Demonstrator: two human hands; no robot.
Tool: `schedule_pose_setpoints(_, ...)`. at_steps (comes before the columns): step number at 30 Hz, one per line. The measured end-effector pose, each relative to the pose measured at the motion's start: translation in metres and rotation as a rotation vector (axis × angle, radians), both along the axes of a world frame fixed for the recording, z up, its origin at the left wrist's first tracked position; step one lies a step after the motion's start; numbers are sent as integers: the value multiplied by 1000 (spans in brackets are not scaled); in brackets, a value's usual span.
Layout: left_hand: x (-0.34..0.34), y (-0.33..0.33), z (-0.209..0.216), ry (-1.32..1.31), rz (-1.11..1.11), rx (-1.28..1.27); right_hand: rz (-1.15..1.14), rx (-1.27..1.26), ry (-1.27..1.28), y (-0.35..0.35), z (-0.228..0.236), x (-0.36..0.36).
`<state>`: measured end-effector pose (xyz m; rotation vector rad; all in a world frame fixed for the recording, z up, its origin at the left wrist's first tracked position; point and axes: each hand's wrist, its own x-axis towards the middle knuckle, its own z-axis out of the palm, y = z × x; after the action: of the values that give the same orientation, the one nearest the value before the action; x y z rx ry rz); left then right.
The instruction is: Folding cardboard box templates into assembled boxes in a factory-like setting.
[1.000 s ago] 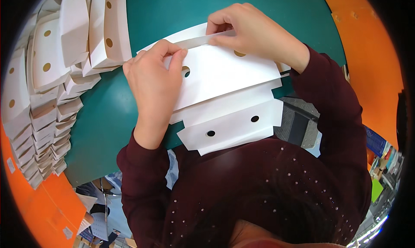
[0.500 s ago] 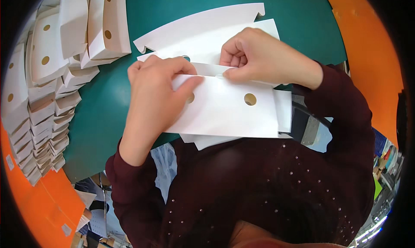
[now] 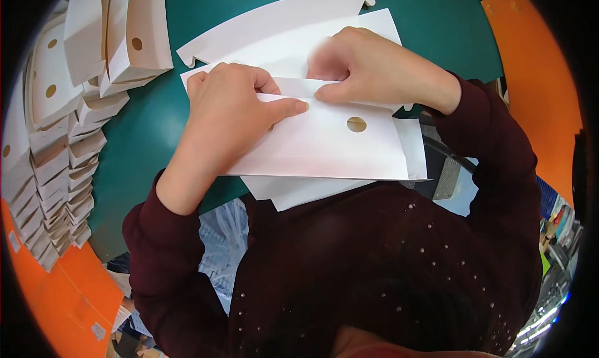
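A white cardboard box blank [image 3: 324, 149], partly folded, lies in front of me at the table's near edge. Its raised near panel has a round hole in the right half; my left thumb mostly covers another at the left. My left hand [image 3: 224, 108] grips this panel's top edge, thumb on the near face and fingers behind. At the middle of the same edge, my right hand [image 3: 374, 68] pinches with its thumb, its curled fingers blurred by motion. Beyond both hands spreads the blank's far part, flat with a curved, notched flap [image 3: 281, 21].
Stacks of folded white boxes [image 3: 56, 152] with round holes stand along the left side. The table has a green top [image 3: 437, 33]. Orange surfaces [image 3: 530, 65] lie at the right and lower left. Clear plastic [image 3: 223, 252] hangs below the table's near edge.
The whole view has shifted a little. My left thumb has slid right along the panel's edge, closer to my right thumb. My right fingers are now blurred, moving behind the edge.
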<state>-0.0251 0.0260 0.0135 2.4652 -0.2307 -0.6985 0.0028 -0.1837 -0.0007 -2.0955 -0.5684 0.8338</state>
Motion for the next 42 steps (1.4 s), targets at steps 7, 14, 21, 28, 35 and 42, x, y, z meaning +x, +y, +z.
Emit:
schedule_pose_setpoints(7, 1, -3, 0, 17, 17, 25, 32, -20, -144, 3, 4, -11)
schedule_pose_setpoints(14, -9, -4, -6, -73, 77, -34, -65, 56, -23, -10, 11, -15)
schedule_pose_setpoints(21, -24, -10, -8, -522, -38, -44, -152, 28, 549, -15, 16, -4)
schedule_pose_setpoints(28, -28, -14, 8, -856, -63, -20, -7, -30, 216, -21, 29, -2)
schedule_pose_setpoints(35, -22, 1, 49, -1199, -130, 40, -99, 200, -360, -13, 72, -27)
schedule_pose_setpoints(42, -33, 10, 45, -822, 474, -1055, -354, 451, -1024, -16, 49, -50)
